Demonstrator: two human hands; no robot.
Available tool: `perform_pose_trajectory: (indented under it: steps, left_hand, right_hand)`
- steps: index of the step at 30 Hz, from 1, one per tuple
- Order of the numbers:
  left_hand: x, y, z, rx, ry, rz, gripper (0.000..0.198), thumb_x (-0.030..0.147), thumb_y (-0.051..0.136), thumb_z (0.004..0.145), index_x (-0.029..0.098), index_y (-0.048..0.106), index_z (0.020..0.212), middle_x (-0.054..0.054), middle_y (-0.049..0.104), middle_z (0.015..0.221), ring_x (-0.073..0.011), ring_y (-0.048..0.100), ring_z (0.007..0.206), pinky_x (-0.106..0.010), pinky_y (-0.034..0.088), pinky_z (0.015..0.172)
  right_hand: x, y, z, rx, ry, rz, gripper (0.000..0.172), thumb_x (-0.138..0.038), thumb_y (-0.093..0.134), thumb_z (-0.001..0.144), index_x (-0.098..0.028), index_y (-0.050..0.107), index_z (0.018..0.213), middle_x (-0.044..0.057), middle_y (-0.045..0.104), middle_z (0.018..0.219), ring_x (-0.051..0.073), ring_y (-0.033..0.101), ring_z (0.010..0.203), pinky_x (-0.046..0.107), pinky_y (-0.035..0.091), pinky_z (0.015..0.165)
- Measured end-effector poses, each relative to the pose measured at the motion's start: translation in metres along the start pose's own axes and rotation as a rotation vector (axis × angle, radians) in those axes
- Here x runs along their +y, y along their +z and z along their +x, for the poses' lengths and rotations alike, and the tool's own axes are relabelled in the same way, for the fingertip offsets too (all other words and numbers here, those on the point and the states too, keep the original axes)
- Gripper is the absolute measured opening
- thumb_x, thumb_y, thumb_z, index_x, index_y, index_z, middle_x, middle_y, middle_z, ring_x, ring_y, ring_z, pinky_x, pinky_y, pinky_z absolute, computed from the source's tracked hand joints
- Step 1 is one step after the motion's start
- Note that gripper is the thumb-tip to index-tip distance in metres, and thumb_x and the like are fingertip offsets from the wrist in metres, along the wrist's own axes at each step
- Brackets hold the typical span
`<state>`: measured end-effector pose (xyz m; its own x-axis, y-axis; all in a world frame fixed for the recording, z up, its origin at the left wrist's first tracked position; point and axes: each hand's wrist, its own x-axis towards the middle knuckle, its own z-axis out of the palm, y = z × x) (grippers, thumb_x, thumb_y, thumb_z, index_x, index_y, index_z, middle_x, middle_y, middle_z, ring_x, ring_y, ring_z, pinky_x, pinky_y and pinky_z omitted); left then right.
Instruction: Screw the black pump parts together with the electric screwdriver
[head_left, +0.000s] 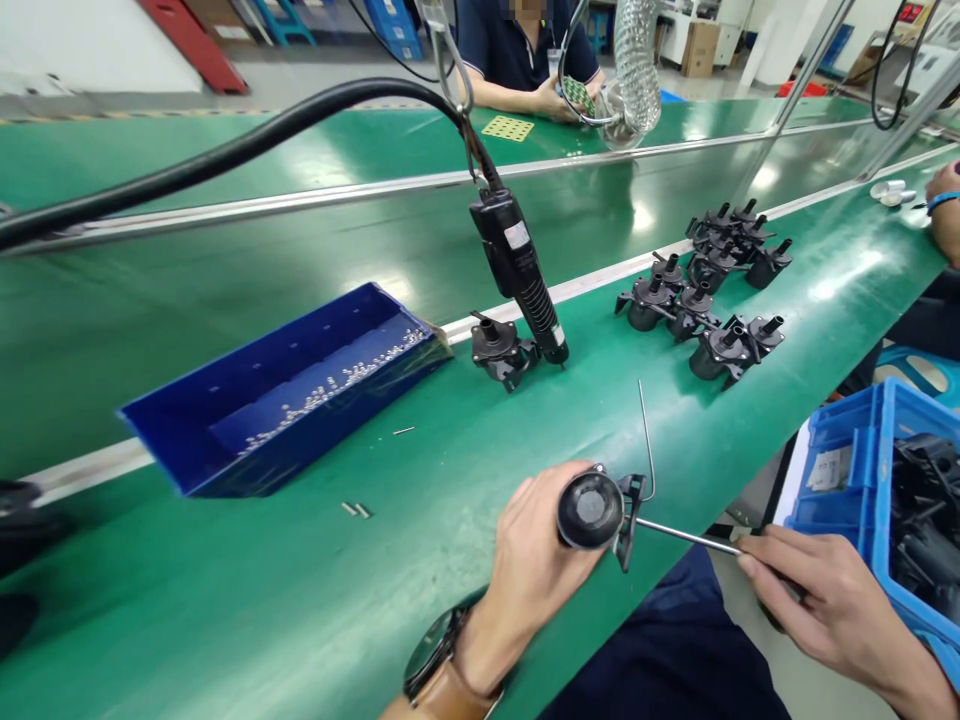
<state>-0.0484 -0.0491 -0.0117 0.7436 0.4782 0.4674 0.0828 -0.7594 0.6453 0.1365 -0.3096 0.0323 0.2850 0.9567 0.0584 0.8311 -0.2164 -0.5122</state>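
Observation:
My left hand (529, 555) is closed around a black round plastic housing (591, 510), its circular end turned up toward me. A dark bracket (630, 522) sticks out from the housing's right side. In my right hand (832, 590) is a screwdriver, its grip mostly hidden by my fingers. The metal shaft (686, 537) reaches left, and its tip meets the bracket area; the exact contact point is hidden. A thin L-shaped metal rod (647, 440) lies on the green bench just beyond. An electric screwdriver (517, 270) hangs beside another black housing (495, 350).
A blue bin (247, 385) with small metal pieces stands at left. Several black housings (720, 345) are grouped at right. Loose metal pins (356, 510) lie on the bench (300, 600). A blue crate (840, 480) holds black parts. Across the bench sits a co-worker (517, 60).

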Motion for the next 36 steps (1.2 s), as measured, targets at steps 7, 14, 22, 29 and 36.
perform_pose_trajectory:
  steps: [7, 14, 22, 29, 36]
  left_hand:
    - [0.002, -0.001, 0.001, 0.007, 0.017, 0.007, 0.040, 0.035, 0.071, 0.089, 0.022, 0.055, 0.124, -0.009, 0.077, 0.112, -0.0254, 0.076, 0.101, -0.037, 0.058, 0.084]
    - [0.002, 0.001, 0.000, 0.022, -0.003, 0.014, 0.040, 0.035, 0.072, 0.089, 0.021, 0.057, 0.123, -0.008, 0.077, 0.111, -0.0241, 0.076, 0.100, -0.036, 0.057, 0.085]
    - [0.000, 0.001, -0.001, 0.015, -0.001, 0.007, 0.040, 0.034, 0.072, 0.089, 0.021, 0.057, 0.124, -0.008, 0.077, 0.112, -0.0243, 0.075, 0.101, -0.035, 0.057, 0.085]
    - [0.000, 0.002, -0.001, 0.030, 0.014, 0.001, 0.040, 0.033, 0.072, 0.088, 0.020, 0.057, 0.123, -0.008, 0.077, 0.111, -0.0237, 0.075, 0.099, -0.034, 0.057, 0.087]
    - [-0.001, 0.002, 0.000, 0.056, 0.048, 0.045, 0.038, 0.028, 0.070, 0.088, 0.019, 0.058, 0.123, -0.010, 0.076, 0.109, -0.0242, 0.075, 0.098, -0.035, 0.059, 0.087]
  right_hand:
    - [-0.001, -0.006, 0.001, -0.032, -0.018, -0.023, 0.016, -0.016, 0.056, 0.103, -0.024, 0.067, 0.111, 0.003, 0.064, 0.077, 0.017, 0.060, 0.060, 0.034, 0.035, 0.056]
    - [-0.005, -0.008, 0.004, 0.019, -0.027, -0.022, 0.020, -0.015, 0.055, 0.104, -0.022, 0.066, 0.120, 0.002, 0.063, 0.076, 0.015, 0.058, 0.057, 0.032, 0.034, 0.055]
    - [-0.005, -0.008, 0.003, -0.010, -0.007, -0.011, 0.021, -0.016, 0.054, 0.104, -0.022, 0.066, 0.120, 0.000, 0.060, 0.073, 0.015, 0.055, 0.056, 0.032, 0.034, 0.056]
    - [-0.011, -0.008, 0.003, -0.029, 0.044, -0.043, 0.022, -0.023, 0.052, 0.106, -0.024, 0.070, 0.119, 0.000, 0.065, 0.074, 0.013, 0.060, 0.054, 0.033, 0.033, 0.053]
    - [-0.022, -0.007, 0.004, -0.005, 0.072, -0.100, 0.022, -0.028, 0.051, 0.107, -0.022, 0.072, 0.108, 0.002, 0.069, 0.075, 0.015, 0.067, 0.054, 0.034, 0.035, 0.052]
